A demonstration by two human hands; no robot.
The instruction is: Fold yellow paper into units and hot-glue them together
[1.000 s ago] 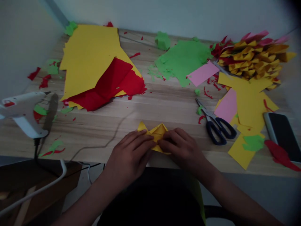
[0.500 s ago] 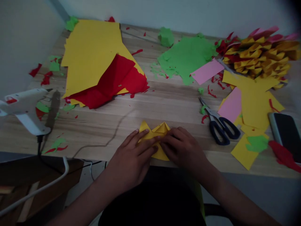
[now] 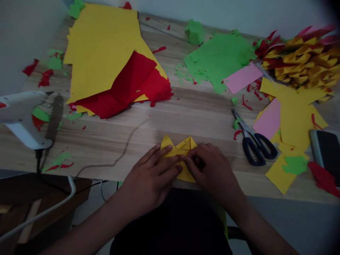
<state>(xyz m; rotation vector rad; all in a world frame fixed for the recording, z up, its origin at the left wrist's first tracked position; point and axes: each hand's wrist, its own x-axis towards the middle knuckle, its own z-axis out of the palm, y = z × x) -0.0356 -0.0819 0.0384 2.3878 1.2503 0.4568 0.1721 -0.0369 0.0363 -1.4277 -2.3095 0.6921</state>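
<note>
A small yellow paper piece [image 3: 188, 173] lies at the table's front edge, with folded points at its upper side. My left hand [image 3: 155, 173] rests on its left part, fingers spread and pressing it against the table. At its right side my right hand [image 3: 209, 164] has thumb and index finger pinched together on the paper beside a raised fold. The palm side of my right hand is hidden. To the right of that hand lie scissors [image 3: 257, 145] with dark blue handles, blades pointing away to the upper left.
A white glue gun [image 3: 22, 118] stands at the left. Large yellow sheets [image 3: 101, 46] and crumpled red paper [image 3: 127, 83] lie at the back left, green paper [image 3: 220, 58] at the back. Folded yellow pieces [image 3: 305, 65] are heaped at the back right. A phone [image 3: 328, 150] lies far right.
The camera view has shifted slightly. My right hand's fingers have drawn into a tighter pinch near the fold. My left hand stays on the paper.
</note>
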